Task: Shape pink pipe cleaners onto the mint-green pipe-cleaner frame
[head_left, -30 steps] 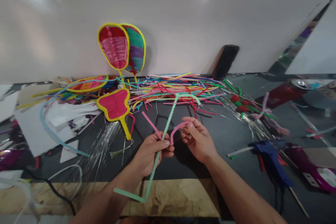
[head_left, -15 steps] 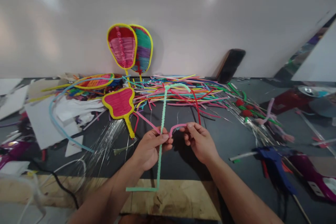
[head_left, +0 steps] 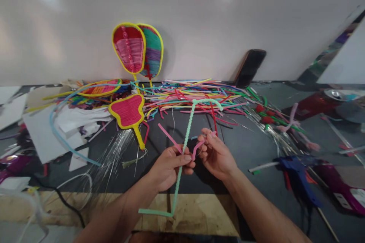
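Note:
My left hand [head_left: 173, 163] pinches a mint-green pipe cleaner [head_left: 188, 129], twisted along its middle, with one end bent over at the top and the other bent left at the bottom. A pink pipe cleaner [head_left: 169, 136] crosses it at the same pinch. On the right side, the fingertips of my right hand [head_left: 215, 152] are closed on the other end of the pink piece, which bends up between the hands. Left of them lies a pink fan with a yellow edge and handle [head_left: 127, 111]. Loose pipe cleaners [head_left: 182, 97] are heaped behind.
Two more fans [head_left: 129, 49] lean against the pale wall. A phone [head_left: 251, 68] stands propped at the back. To the right are a blue glue gun [head_left: 299, 178], a purple tool [head_left: 339, 190] and a red can [head_left: 319, 104]. Silvery wires [head_left: 114, 159] and white paper [head_left: 45, 142] lie left.
The mint-green pipe cleaner now tilts to the right at its top. My left hand has shifted slightly right and down. The pink piece's free left end stands clearer, and my right hand still grips its other end.

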`<state>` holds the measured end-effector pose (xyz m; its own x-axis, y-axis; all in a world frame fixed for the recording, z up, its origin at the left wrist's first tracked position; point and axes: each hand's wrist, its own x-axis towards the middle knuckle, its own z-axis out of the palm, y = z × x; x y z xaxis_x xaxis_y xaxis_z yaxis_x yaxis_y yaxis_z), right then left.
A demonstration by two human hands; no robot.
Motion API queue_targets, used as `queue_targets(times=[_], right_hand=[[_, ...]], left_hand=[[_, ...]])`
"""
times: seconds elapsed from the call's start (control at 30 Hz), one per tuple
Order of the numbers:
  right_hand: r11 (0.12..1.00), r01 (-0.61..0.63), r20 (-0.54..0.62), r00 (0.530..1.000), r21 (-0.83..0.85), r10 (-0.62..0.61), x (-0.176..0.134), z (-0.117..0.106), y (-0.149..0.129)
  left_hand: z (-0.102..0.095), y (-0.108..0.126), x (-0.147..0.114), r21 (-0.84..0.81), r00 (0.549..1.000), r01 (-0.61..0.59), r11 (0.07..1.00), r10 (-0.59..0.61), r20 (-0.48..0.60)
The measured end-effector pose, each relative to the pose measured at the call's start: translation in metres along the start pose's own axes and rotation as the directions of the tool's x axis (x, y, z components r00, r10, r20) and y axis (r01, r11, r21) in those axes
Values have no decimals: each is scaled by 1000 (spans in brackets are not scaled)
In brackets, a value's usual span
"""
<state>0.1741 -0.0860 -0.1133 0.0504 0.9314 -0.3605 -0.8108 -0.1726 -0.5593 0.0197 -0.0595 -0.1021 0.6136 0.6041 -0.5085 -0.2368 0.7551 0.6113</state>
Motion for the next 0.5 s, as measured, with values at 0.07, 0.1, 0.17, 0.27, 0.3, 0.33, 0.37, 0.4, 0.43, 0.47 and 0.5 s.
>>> queue_targets(times=[0.07, 0.1, 0.17, 0.27, 0.3, 0.33, 0.37, 0.4, 0.43, 0.47, 0.5], right_hand=[[999, -34, 52, 998, -20, 35, -1, 0, 3], [998, -51, 77, 996, -34, 53, -2, 0, 5], [995, -66, 120, 990, -69, 74, -3, 1, 7], [994, -34, 138, 989, -101, 48, -3, 2, 8], [994, -20, 132, 991, -106, 34, -3, 2, 8], [994, -9, 124, 992, -111, 23, -3, 2, 8], [993, -4, 117, 993, -116, 17, -2, 2, 8], [993, -3, 112, 994, -119, 17, -2, 2, 8], [992, -7, 109, 994, -124, 20, -1, 2, 9], [992, -11, 105, 994, -128, 25, -1, 1, 9], [991, -15, 100, 995, -132, 28, -1, 1, 10]], left_hand=[[0, 0, 0, -4, 1000, -6, 1000, 6, 17], [-1, 0, 0, -3, 1000, -15, 1000, 15, 26], [-1, 1, 0, 6, 999, -29, 1000, 29, 46], [-2, 1, 1, 25, 998, -38, 999, 37, 53], [-2, 1, 1, 33, 998, -41, 999, 39, 50], [-2, 0, 1, 44, 998, -46, 998, 44, 47], [-2, 0, 1, 54, 998, -58, 997, 55, 42], [-1, 0, 1, 62, 997, -72, 996, 70, 34], [-1, 0, 2, 66, 996, -88, 994, 86, 25], [-1, 0, 2, 65, 995, -103, 992, 103, 16], [-1, 0, 2, 62, 993, -118, 991, 117, 7]])
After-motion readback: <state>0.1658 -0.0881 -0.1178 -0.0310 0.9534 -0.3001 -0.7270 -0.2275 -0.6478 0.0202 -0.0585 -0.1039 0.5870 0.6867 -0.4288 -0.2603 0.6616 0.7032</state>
